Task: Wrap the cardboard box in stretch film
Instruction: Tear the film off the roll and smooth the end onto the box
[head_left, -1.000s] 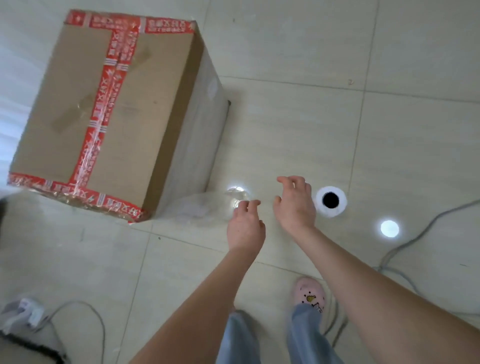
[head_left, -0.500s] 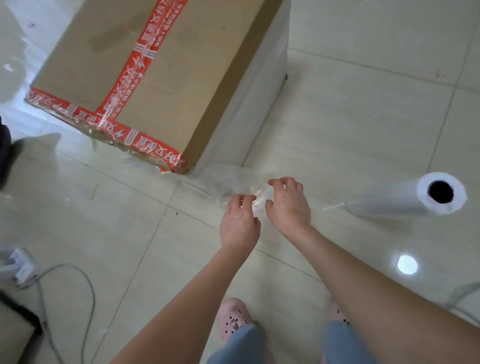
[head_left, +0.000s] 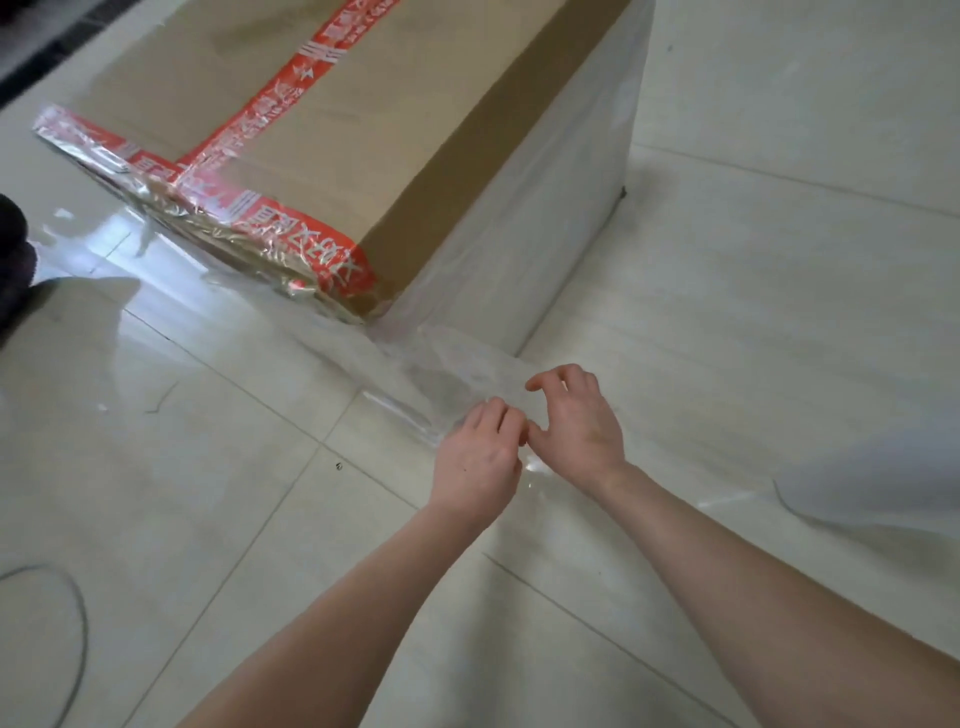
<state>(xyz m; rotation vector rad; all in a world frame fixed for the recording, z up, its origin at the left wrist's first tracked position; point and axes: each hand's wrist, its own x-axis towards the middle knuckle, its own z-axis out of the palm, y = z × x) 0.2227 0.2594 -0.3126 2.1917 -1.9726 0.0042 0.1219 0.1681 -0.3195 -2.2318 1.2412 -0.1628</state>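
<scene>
Up and left of your hands on the tiled floor (head_left: 779, 312) sits the cardboard box (head_left: 415, 104), brown with red tape (head_left: 306, 244), sides already cloudy with film, top bare. Stretch film (head_left: 441, 374) runs as a bunched tail from its near corner diagonally down to you. Your left hand (head_left: 475, 460), closer to that corner, pinches the tail. Your right hand (head_left: 576, 423) has hooked fingers, can't tell if it's got any.
</scene>
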